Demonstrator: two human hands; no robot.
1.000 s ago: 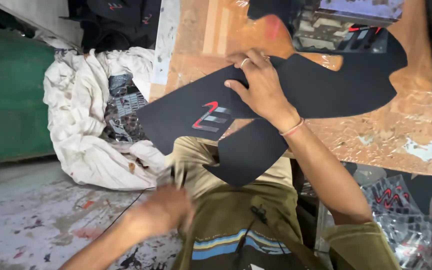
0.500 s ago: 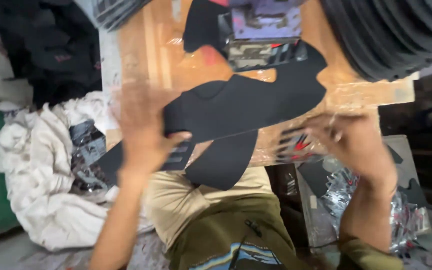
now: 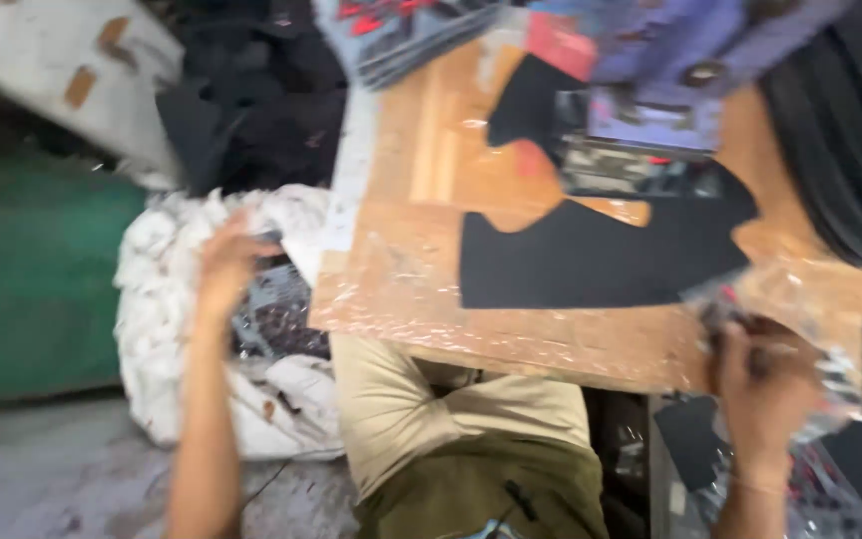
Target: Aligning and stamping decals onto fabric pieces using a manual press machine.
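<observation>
- Two hands of mine are in view, both blurred by motion.
- My right hand is nearest, at the near right edge of the wooden table; its fingers are curled around a crinkled clear plastic wrapper with red and dark bits showing through.
- My left hand is raised off to the left of the table, over the heap of white cloth; I cannot tell whether it is spread or gripping anything.
- Just beside that hand, a shiny packet with a dark print lies in the cloth.
- Farther in, a flat black curved cut-out of sheet material lies on the table, well apart from both hands.
- Beyond it stands a purple machine, and a stack of printed sheets sits at the far edge.
</observation>
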